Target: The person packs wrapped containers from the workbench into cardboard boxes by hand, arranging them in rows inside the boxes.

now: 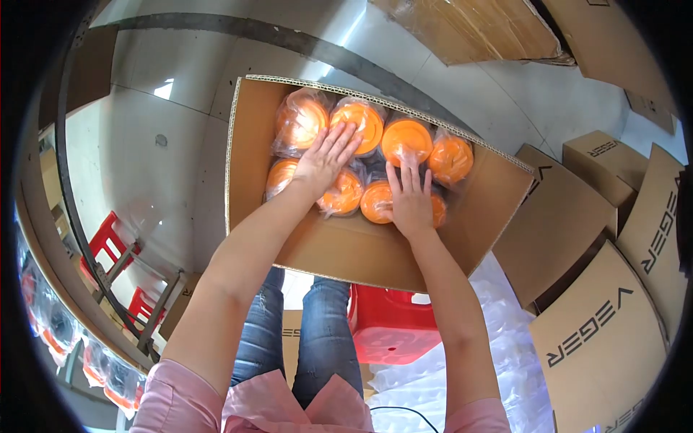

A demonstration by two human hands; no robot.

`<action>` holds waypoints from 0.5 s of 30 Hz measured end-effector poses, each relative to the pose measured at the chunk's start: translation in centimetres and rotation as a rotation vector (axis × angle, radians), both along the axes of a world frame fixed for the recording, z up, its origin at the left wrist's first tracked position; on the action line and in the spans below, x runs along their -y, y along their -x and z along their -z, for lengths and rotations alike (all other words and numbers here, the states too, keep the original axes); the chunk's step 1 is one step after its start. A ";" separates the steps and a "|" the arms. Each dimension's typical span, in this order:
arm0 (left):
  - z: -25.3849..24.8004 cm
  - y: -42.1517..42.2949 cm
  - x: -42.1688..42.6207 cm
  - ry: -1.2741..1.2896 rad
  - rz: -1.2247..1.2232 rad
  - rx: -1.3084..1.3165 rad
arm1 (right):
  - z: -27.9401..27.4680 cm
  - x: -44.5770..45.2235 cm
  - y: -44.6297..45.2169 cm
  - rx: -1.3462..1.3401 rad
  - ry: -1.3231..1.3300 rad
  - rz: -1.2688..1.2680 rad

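Inside an open cardboard box (pixel 346 249) sit several round orange-topped items wrapped in clear plastic, in two rows. My left hand (pixel 325 162) lies flat over them, its fingertips on an orange-topped item (pixel 369 124) in the far row. Fingers slightly spread, my right hand (pixel 410 202) rests on the near row, covering part of one orange-topped item (pixel 375 202). Its fingertips reach the lower edge of another orange-topped item (pixel 406 137) behind. Neither hand grips anything. What lies below the orange tops is mostly hidden.
A red plastic stool (pixel 393 335) stands under the box's near side. Printed cartons (pixel 595 339) crowd the right, beside clear plastic packaging (pixel 476 361). On the left is a table edge (pixel 79 296) with bagged items (pixel 94 353). Another carton (pixel 476 29) is at the top.
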State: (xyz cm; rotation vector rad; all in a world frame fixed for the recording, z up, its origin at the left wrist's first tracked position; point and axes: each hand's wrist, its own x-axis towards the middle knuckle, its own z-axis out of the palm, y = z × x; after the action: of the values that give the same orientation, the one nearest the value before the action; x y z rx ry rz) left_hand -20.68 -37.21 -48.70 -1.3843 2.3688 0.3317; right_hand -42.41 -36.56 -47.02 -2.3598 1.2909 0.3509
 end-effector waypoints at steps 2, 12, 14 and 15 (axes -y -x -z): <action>0.5 -0.2 0.5 -0.093 -0.006 0.051 | 1.2 0.2 -0.2 -0.055 -0.022 -0.020; -10.2 0.0 -7.0 -0.050 -0.473 -0.613 | -2.8 -0.5 -8.6 0.107 -0.066 0.007; -15.5 -1.6 -11.5 -0.063 -0.487 -0.749 | -2.9 0.5 -12.3 0.030 -0.106 -0.014; -17.5 -2.7 -14.5 -0.158 -0.506 -0.746 | -1.8 0.8 -13.4 0.035 -0.098 -0.005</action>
State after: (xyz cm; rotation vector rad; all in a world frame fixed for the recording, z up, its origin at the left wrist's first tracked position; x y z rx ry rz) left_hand -18.02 -22.75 -31.23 -2.0193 2.3731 1.3448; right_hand -28.96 -37.37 -45.24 -2.2776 1.2245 0.3643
